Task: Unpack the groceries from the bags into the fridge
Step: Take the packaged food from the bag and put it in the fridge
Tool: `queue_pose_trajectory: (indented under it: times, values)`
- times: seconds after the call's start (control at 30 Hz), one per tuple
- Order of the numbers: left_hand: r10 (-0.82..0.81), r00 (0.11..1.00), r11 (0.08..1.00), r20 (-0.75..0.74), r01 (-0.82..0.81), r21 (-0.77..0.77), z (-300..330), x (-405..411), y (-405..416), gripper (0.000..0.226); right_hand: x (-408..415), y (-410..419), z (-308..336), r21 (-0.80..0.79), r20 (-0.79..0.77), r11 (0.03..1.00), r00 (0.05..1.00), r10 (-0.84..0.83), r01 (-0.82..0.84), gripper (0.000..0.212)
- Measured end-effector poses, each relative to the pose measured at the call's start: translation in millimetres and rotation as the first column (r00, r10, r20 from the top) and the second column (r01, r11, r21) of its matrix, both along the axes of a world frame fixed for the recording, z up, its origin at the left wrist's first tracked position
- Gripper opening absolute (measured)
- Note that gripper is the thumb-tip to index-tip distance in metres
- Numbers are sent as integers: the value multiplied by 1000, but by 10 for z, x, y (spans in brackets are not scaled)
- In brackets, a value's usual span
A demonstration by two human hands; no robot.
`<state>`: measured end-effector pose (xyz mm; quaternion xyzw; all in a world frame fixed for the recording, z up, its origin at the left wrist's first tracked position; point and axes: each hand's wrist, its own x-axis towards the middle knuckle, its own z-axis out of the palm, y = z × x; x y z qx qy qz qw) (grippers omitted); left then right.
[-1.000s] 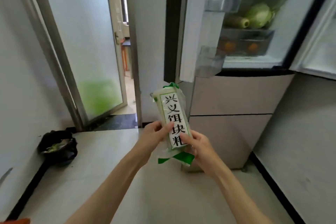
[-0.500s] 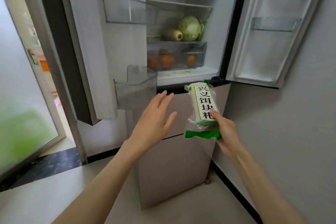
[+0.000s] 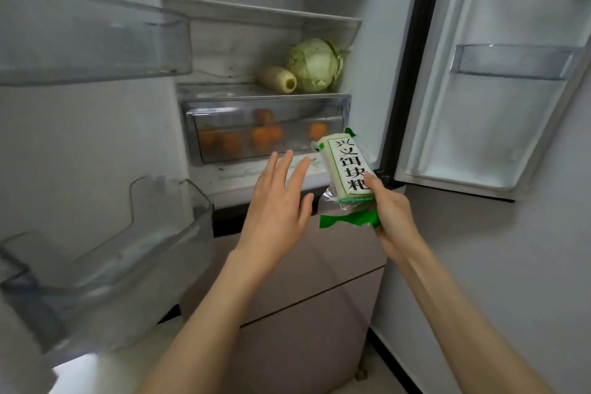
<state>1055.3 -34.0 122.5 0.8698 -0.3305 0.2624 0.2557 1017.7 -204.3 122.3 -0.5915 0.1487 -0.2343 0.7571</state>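
My right hand (image 3: 391, 214) grips the lower end of a white rice cake packet (image 3: 347, 166) with black characters and green trim, holding it upright in front of the open fridge (image 3: 262, 16), near its lower right edge. To the left of the packet my left hand (image 3: 278, 205) hovers with fingers straight and spread, holding nothing. Inside the fridge, a green cabbage (image 3: 315, 64) and a pale radish (image 3: 278, 79) lie on the shelf above a clear drawer (image 3: 265, 105) with several oranges (image 3: 262, 137).
The left fridge door stands open close to me, with an upper clear bin (image 3: 96, 41) and a lower clear bin (image 3: 112, 259). The right door (image 3: 489, 105) is open too, with one bin (image 3: 515, 61). Closed beige drawers (image 3: 303, 297) sit below. A grey wall is at right.
My left hand let go of the packet and opened. The view turned from the doorway to the fridge and came closer; my right hand carried the packet toward the fridge opening.
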Motion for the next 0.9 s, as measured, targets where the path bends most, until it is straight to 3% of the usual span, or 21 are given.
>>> queue_pose_trajectory:
  times: [0.27,0.6,0.77,0.9]
  values:
    - [218,976,976,-14,-218,-17,-59,1138,-383,55,1256,-519,200,-64,45,989,989,138,-135,17]
    - [549,836,834,-7,-548,-68,414,2344,-350,51,2672,-519,936,-75,117,910,903,414,-407,24]
    - [672,738,739,-57,-664,113,534,2758,-86,58,3422,-154,1243,-69,98,902,896,432,-427,38]
    - [677,724,731,-132,-642,233,618,2988,47,58,3937,144,1377,-94,36,889,891,453,-448,24]
